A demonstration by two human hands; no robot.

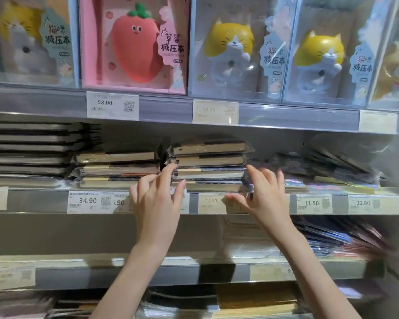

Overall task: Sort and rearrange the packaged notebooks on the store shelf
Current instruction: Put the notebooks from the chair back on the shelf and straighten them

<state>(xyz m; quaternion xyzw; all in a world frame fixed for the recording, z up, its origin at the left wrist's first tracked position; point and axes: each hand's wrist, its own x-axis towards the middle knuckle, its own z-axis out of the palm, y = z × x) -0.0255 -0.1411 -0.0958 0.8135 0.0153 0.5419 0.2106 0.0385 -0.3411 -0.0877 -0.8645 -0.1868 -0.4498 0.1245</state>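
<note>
Middle shelf (44, 201) carries a centre stack of wrapped notebooks (209, 165), with another stack (118, 166) just left. Left hand (157, 201) touches the centre stack's left edge, fingers straight, spread. Right hand (263, 196) at its right edge, fingers extended, thumb below the bottom notebook; blurred, grip unclear.

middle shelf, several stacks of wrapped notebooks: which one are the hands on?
The centre stack of plastic-wrapped notebooks, above the 14.90 price tag. The left hand and right hand flank its two sides; the other stacks are untouched.
</note>
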